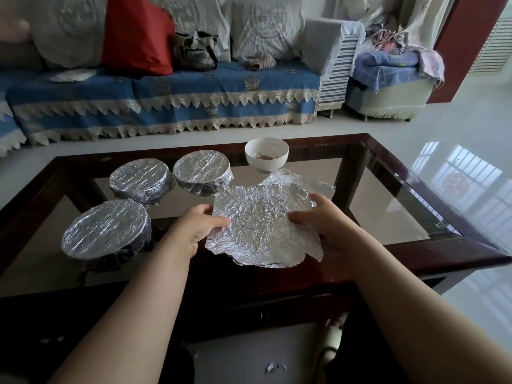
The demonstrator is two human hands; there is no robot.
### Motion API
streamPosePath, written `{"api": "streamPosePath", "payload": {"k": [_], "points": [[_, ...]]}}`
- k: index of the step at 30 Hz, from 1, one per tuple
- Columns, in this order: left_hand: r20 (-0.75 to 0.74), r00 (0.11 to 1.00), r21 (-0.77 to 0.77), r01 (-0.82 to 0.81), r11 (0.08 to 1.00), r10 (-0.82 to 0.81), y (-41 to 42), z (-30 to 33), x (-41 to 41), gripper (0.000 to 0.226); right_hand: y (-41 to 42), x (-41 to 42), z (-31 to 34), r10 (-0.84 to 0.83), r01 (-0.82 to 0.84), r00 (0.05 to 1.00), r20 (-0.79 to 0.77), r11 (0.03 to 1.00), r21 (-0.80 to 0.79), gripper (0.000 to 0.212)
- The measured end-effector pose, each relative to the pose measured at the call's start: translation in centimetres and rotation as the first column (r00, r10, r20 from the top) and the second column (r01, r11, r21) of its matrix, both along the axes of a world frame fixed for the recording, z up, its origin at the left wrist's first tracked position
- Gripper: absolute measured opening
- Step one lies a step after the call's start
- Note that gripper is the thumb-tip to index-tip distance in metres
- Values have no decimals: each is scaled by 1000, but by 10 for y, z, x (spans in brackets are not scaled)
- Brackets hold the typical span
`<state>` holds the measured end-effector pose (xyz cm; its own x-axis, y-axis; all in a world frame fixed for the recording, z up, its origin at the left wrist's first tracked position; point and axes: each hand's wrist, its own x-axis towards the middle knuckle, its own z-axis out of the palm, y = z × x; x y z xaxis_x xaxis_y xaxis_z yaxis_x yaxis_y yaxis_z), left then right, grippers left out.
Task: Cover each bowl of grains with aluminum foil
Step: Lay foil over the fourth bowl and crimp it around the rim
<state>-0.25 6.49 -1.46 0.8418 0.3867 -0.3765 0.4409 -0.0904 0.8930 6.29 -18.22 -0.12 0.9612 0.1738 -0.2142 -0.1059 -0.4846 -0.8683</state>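
A crumpled sheet of aluminum foil (263, 223) is held just above the glass table (388, 206). My left hand (199, 225) pinches its left edge. My right hand (318, 217) grips its right edge, thumb on top. Beyond the sheet stands an uncovered white bowl (266, 154) with a few grains at its bottom. Three bowls wrapped in foil stand to the left: one near the front (106, 230), one behind it (140, 180), one beside the white bowl (202, 174). Another piece of foil (310, 182) lies under the held sheet's far right corner.
The table has a dark wooden frame (432, 253). A blue-covered sofa (166, 101) with a red bag (137, 34) and a dark bag (195, 51) stands behind it. Foil scraps (274, 367) lie on the floor by my slippered foot (331, 339).
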Motion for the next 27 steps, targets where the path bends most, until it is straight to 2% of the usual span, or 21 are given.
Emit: {"api": "streamPosePath", "payload": {"k": [8, 12, 16, 18, 20, 22, 23, 25, 27], "points": [[-8, 999, 9, 31, 999, -31, 7, 9, -6, 67, 8, -10, -1, -22, 26, 997, -71, 998, 56, 88], [-12, 998, 51, 65, 997, -64, 8, 15, -8, 63, 10, -14, 3, -21, 23, 998, -58, 999, 44, 90], [-62, 996, 279, 79, 957, -64, 8, 25, -11, 69, 7, -11, 5, -7, 7, 999, -31, 1000, 16, 90], [42, 999, 360, -18, 933, 4, 8, 34, -11, 67, 5, -8, 9, -77, 75, 995, 57, 997, 28, 84], [211, 977, 520, -99, 848, -15, 2, 45, -14, 57, 6, -11, 16, -108, 124, 951, 291, 992, -38, 66], [298, 931, 733, -82, 676, -210, -13, 54, -16, 48, 12, -18, 21, 28, 53, 868, 496, 987, -149, 50], [283, 896, 810, -32, 585, -343, -21, 55, -14, 46, 17, -23, 23, 145, -9, 823, 550, 970, -243, 47], [137, 835, 900, 119, 419, -532, -37, 52, -10, 49, 29, -29, 20, 383, -130, 756, 530, 882, -453, 50], [-76, 811, 918, 284, 276, -580, -46, 37, -1, 53, 39, -30, 13, 520, -205, 747, 414, 773, -600, 54]]}}
